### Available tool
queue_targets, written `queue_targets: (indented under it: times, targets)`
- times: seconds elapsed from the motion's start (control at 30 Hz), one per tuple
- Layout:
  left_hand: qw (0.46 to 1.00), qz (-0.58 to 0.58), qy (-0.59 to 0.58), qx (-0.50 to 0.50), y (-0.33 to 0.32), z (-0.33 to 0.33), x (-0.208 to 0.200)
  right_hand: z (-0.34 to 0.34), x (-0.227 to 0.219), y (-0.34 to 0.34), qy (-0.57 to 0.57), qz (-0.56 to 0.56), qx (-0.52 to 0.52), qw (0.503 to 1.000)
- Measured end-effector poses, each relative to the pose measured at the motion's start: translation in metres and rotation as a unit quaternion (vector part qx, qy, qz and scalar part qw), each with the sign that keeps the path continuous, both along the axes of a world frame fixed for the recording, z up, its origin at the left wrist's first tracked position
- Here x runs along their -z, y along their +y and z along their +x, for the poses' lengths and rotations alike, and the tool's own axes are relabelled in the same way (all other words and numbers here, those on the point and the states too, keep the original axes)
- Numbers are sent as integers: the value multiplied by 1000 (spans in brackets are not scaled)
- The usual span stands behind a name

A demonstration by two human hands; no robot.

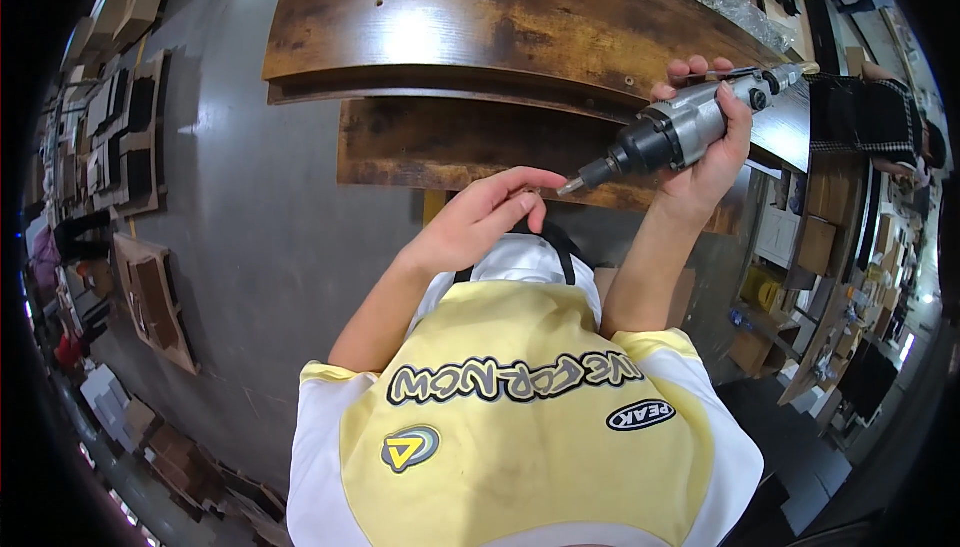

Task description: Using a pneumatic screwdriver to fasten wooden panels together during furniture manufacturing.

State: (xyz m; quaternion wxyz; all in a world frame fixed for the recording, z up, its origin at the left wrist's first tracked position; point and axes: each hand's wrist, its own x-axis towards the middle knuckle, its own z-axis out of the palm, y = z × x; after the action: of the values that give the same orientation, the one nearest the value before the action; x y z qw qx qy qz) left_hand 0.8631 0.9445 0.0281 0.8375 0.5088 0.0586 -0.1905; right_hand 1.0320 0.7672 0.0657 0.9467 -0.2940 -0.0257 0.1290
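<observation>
My right hand (712, 137) is wrapped round a silver and black air screwdriver (672, 127), its bit slanting down to the left. An air hose fitting (790, 74) sits at the tool's far end. My left hand (490, 215) is at the bit tip (571, 187), index finger reaching to it and the other fingers curled. Whether a small piece is pinched there is hidden. Just beyond the hands lie brown wood-grain boards (480, 32), stacked and shiny, with small holes. A lower wood-grain board (400, 152) juts out beneath them.
Clear plastic wrap (735, 2) lies on the boards at the far right. Panels on pallets (130, 137) stand on the grey floor (260, 217) to the left. At the right are cartons (816, 247) and another person in dark clothes (860, 112).
</observation>
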Motion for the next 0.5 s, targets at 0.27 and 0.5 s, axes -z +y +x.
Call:
queue_targets:
  times: [0.27, 0.5]
  targets:
    - [999, 0, -31, -34, -40, 7, -7, 4, 1, -22, -35, -36, -32, 998]
    - [995, -60, 16, -73, -60, 17, -5, 13, 4, -38, -59, -36, -17, 997]
